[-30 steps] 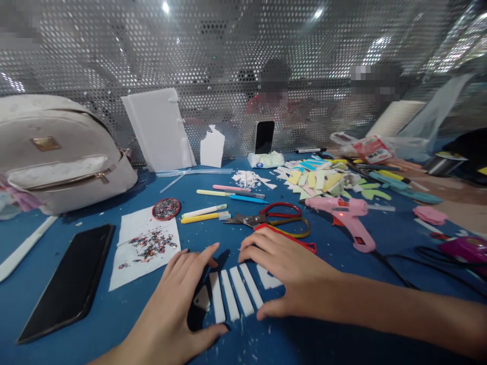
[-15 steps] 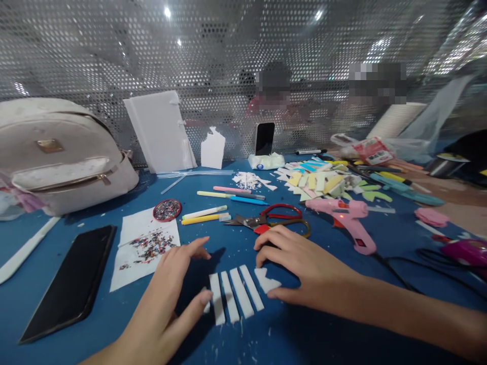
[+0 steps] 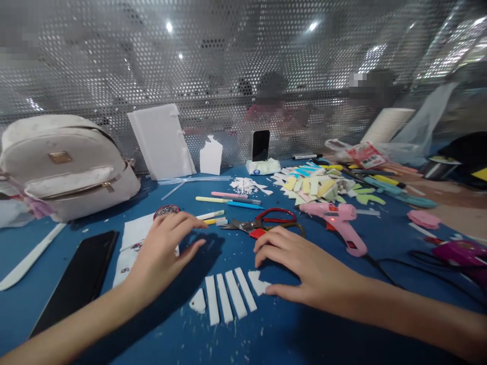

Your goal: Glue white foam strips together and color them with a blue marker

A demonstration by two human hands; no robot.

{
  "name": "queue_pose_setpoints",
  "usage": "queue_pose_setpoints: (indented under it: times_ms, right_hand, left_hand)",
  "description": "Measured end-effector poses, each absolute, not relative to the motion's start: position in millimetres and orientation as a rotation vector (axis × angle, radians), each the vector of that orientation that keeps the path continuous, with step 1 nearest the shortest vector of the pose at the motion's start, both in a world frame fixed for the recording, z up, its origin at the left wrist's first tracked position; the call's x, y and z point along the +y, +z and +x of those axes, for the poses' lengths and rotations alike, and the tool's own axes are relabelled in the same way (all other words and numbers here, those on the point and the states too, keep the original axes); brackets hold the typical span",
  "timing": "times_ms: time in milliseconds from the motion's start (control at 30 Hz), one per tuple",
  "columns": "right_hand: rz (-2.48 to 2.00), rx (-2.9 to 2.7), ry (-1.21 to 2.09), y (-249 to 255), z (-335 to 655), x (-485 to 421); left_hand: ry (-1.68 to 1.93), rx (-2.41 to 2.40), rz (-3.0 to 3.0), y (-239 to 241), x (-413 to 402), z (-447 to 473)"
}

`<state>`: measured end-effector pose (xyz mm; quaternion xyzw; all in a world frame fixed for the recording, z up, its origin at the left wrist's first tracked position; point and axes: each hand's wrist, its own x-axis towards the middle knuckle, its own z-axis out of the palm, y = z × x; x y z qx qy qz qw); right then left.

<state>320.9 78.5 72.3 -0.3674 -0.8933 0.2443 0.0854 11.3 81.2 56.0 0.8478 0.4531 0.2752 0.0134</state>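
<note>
Several white foam strips (image 3: 236, 295) lie side by side, slightly slanted, on the blue table. At their left end is a small white rounded triangle (image 3: 198, 302) with a dark dot on it, and at their right end a notched white piece (image 3: 257, 282). My left hand (image 3: 162, 251) is raised above the table, fingers spread and holding nothing, partly covering the white paper (image 3: 131, 234) with its colored bits and the red-rimmed dish (image 3: 162, 209). My right hand (image 3: 297, 263) arches beside the notched piece, fingers apart, its thumb tip at the piece's edge.
Red-handled scissors (image 3: 262, 225), a pink glue gun (image 3: 338, 220) with a trailing cord and several markers (image 3: 243, 205) lie beyond my hands. A black phone (image 3: 81, 274) and a pale backpack (image 3: 72, 172) are at left. Foam scraps (image 3: 315, 182) are heaped at back right.
My left hand has lifted off the small dotted triangle and moved up and left, leaving it uncovered. My right hand has stayed about where it was. The view has shifted slightly.
</note>
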Motion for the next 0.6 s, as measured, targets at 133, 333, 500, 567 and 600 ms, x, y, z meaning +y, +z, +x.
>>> queue_pose_setpoints:
  times_ms: [133,333,500,567,600]
  right_hand:
    - [-1.06,-2.641,0.757,72,325,74]
    - [-1.066,-2.611,0.801,75,331,67]
    - [-1.067,-2.614,0.783,75,339,63]
    - [-1.061,-2.61,0.778,76,342,62]
    - [-1.057,-2.609,0.777,76,343,61]
  left_hand:
    - [0.69,1.454,2.75,69,130,4]
    - [0.311,1.373,2.754,55,198,10]
    - [0.2,1.359,2.686,33,223,20]
    - [0.195,1.377,2.658,28,228,21]
    - [0.196,1.389,2.644,26,230,21]
